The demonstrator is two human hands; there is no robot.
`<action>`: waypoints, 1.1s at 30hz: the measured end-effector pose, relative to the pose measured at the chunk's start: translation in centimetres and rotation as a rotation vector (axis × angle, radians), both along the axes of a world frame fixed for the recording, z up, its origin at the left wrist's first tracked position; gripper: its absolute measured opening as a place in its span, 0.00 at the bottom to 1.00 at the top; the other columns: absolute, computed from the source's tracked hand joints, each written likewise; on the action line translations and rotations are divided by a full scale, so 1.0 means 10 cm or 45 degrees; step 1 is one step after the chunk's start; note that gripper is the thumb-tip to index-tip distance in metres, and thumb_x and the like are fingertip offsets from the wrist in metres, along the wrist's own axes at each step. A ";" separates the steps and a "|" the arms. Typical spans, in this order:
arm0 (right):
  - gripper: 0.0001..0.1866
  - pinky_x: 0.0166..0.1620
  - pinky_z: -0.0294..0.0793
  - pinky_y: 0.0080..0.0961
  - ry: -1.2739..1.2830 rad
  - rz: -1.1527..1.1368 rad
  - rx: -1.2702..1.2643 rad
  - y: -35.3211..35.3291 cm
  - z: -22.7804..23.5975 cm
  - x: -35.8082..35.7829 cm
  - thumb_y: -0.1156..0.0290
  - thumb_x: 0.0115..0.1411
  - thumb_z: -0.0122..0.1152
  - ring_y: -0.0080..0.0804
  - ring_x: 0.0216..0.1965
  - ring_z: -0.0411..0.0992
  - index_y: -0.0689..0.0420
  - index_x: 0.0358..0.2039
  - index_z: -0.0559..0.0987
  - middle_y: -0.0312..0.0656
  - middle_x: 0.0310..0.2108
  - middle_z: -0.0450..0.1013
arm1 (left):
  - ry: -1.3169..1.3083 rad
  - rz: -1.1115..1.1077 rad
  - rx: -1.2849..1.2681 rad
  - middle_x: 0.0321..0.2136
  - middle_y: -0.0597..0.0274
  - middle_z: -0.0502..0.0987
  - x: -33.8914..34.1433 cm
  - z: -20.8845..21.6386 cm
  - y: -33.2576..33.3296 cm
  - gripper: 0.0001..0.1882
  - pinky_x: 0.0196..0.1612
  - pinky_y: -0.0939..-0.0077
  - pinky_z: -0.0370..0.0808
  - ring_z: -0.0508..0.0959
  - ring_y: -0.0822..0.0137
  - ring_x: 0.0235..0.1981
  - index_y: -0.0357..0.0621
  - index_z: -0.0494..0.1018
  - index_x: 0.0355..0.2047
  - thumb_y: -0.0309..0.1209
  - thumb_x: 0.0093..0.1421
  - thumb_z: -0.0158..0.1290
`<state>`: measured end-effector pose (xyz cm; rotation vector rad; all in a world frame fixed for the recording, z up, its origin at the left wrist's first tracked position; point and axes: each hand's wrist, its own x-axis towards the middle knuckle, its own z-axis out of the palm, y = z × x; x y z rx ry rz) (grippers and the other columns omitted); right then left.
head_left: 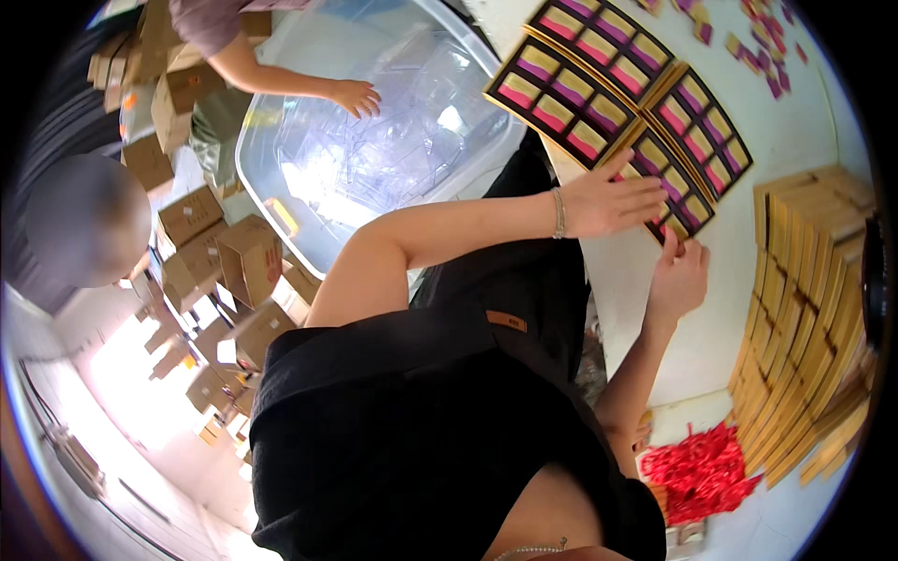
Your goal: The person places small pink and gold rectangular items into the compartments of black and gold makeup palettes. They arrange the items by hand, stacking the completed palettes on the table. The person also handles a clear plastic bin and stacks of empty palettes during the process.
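Several black boxes with gold sides and small windows lie side by side on the white table (645,346). Pink, purple and yellow pieces fill their compartments. My left hand (608,201) rests palm down across the nearest black box (687,206), its fingers stretched out and partly covering the windows. At that box's near corner, my right hand (681,278) grips the edge between thumb and fingers. Farther off lie the remaining boxes, one of them a black box (566,93) with nothing touching it.
Loose coloured pieces (762,47) are scattered at the table's far right. Gold flat boxes (809,318) stand stacked beside red shredded strips (702,467). At left, another person's hand (354,95) is over a large translucent tub (245,159) holding clear plastic sheets. Cardboard cartons (248,257) crowd the floor.
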<state>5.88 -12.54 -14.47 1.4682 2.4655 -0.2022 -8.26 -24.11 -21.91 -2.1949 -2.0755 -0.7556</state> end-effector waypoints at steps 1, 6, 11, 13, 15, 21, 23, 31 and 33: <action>0.16 0.43 0.73 0.39 0.270 0.182 0.120 -0.02 -0.06 0.02 0.58 0.63 0.59 0.45 0.45 0.74 0.57 0.43 0.76 0.47 0.46 0.73 | -0.040 0.022 0.043 0.61 0.62 0.68 0.00 0.03 -0.08 0.25 0.67 0.40 0.51 0.65 0.64 0.65 0.49 0.69 0.58 0.30 0.58 0.49; 0.40 0.67 0.49 0.51 0.518 0.718 0.115 -0.13 -0.41 0.33 0.45 0.68 0.43 0.56 0.70 0.46 0.65 0.67 0.54 0.55 0.69 0.48 | -0.197 0.536 0.131 0.60 0.58 0.69 -0.01 0.29 -0.71 0.25 0.66 0.42 0.53 0.67 0.60 0.63 0.49 0.70 0.56 0.30 0.56 0.53; 0.44 0.68 0.43 0.56 0.265 0.769 0.198 -0.10 -0.58 0.39 0.40 0.67 0.36 0.53 0.72 0.41 0.65 0.69 0.50 0.54 0.71 0.45 | -0.921 1.703 -0.249 0.46 0.57 0.80 -0.69 -0.37 -2.42 0.26 0.60 0.59 0.68 0.78 0.56 0.50 0.45 0.72 0.53 0.31 0.52 0.62; 0.42 0.68 0.42 0.56 0.341 0.787 0.159 -0.09 -0.58 0.40 0.43 0.68 0.38 0.53 0.72 0.42 0.65 0.68 0.51 0.55 0.71 0.46 | -0.944 1.514 -0.246 0.48 0.53 0.78 -0.89 -0.82 -2.68 0.37 0.57 0.62 0.71 0.78 0.54 0.50 0.43 0.66 0.59 0.37 0.50 0.65; 0.39 0.69 0.42 0.55 0.404 0.748 0.159 -0.10 -0.60 0.35 0.47 0.69 0.40 0.53 0.72 0.43 0.66 0.68 0.52 0.56 0.70 0.46 | -1.014 1.155 -0.203 0.52 0.51 0.76 -1.05 -1.40 -2.56 0.42 0.56 0.62 0.71 0.77 0.53 0.50 0.44 0.62 0.62 0.40 0.48 0.66; 0.33 0.68 0.44 0.55 0.604 0.743 0.243 -0.39 -0.05 -0.18 0.57 0.69 0.44 0.54 0.70 0.49 0.67 0.66 0.55 0.58 0.68 0.52 | -1.262 1.065 -0.636 0.50 0.55 0.79 -1.07 -1.68 -2.05 0.31 0.53 0.68 0.75 0.79 0.60 0.50 0.44 0.71 0.57 0.35 0.52 0.64; 0.31 0.68 0.47 0.52 0.757 0.754 0.154 -0.55 0.14 -0.48 0.63 0.68 0.48 0.56 0.69 0.51 0.67 0.65 0.57 0.58 0.67 0.55 | -1.573 1.236 -0.485 0.47 0.56 0.80 -1.08 -1.71 -2.25 0.25 0.48 0.71 0.77 0.81 0.64 0.44 0.44 0.76 0.52 0.32 0.52 0.63; 0.52 0.64 0.52 0.55 1.095 0.999 -0.329 -1.56 0.16 -1.74 0.45 0.53 0.66 0.65 0.65 0.52 0.68 0.66 0.54 0.61 0.66 0.53 | -1.823 1.647 -0.069 0.43 0.53 0.80 -1.84 0.13 -2.93 0.16 0.37 0.77 0.82 0.82 0.67 0.38 0.30 0.77 0.43 0.22 0.54 0.61; 0.57 0.61 0.50 0.64 1.017 1.151 -0.509 -1.90 0.18 -1.99 0.40 0.46 0.68 0.65 0.67 0.48 0.61 0.68 0.54 0.64 0.67 0.49 | -1.795 1.515 -0.051 0.41 0.57 0.81 -1.82 0.66 -2.81 0.15 0.34 0.81 0.79 0.81 0.72 0.33 0.31 0.78 0.43 0.23 0.54 0.62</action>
